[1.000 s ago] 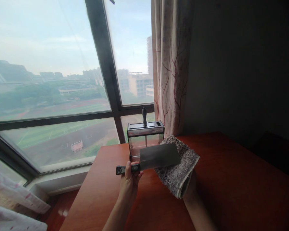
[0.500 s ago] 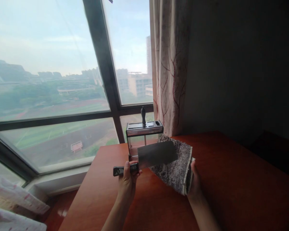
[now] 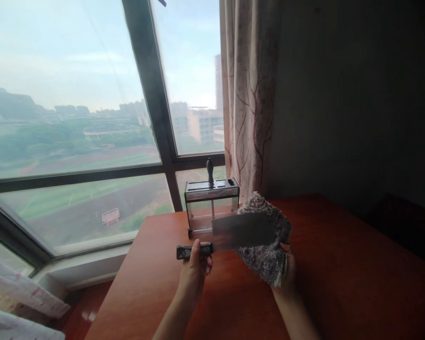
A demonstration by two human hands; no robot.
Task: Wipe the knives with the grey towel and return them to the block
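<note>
My left hand point(image 3: 194, 268) is closed around the dark handle of a cleaver point(image 3: 242, 230), thumb on top, with the broad blade pointing right. A shaggy grey-brown cloth point(image 3: 261, 265) is behind the blade, partly hidden by it. My right hand point(image 3: 288, 269) grips the right edge of this cloth; some of its fingers are hidden behind the fabric. Just behind the cleaver, a knife block point(image 3: 212, 192) with clear sides and a slotted top stands on the table, with one dark knife handle upright in it. The blade covers the block's lower right part.
The reddish-brown wooden table point(image 3: 138, 293) lies under my hands. Beyond it are a large window point(image 3: 74, 172) with dark frames and a patterned curtain point(image 3: 250, 94). More curtain cloth point(image 3: 24, 293) hangs at the lower left, and a dark wall point(image 3: 347, 104) stands at the right.
The cleaver and my left hand have shifted slightly right and down. My right hand has moved a little right, and the cloth is now bunched and folded around the blade's far side.
</note>
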